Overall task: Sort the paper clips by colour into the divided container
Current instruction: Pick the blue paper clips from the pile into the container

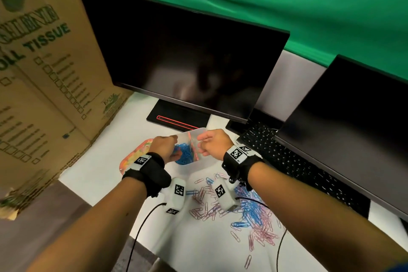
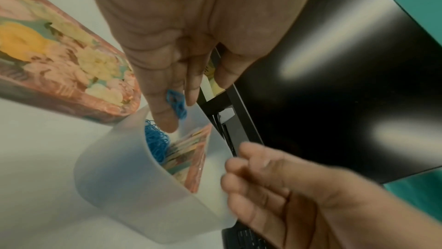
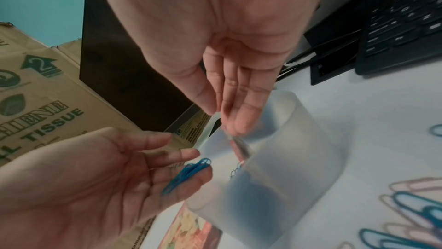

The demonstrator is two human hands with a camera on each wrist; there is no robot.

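Observation:
A translucent container (image 1: 209,161) (image 2: 119,177) (image 3: 287,158) stands on the white desk, split by a pink card divider (image 1: 193,146) (image 2: 193,162). Blue paper clips (image 1: 184,154) (image 2: 155,139) fill its left compartment. My left hand (image 1: 174,150) (image 2: 172,102) (image 3: 186,158) hovers over that side with straight fingers, and a few blue clips (image 2: 177,105) (image 3: 189,173) lie on its fingertips. My right hand (image 1: 202,144) (image 3: 222,113) (image 2: 239,158) is above the right compartment, fingers pointing down and relaxed. A blurred streak (image 3: 239,145) hangs just below them. Loose pink and blue clips (image 1: 242,212) (image 3: 406,205) lie in a pile near me.
A floral tray (image 1: 134,157) (image 2: 59,54) sits just left of the container. A monitor (image 1: 183,62) with its stand rises right behind. A keyboard (image 1: 287,161) and a second monitor (image 1: 353,128) are at the right, and cardboard boxes (image 1: 44,73) at the left. Thin black cables (image 1: 141,227) trail from my wrists.

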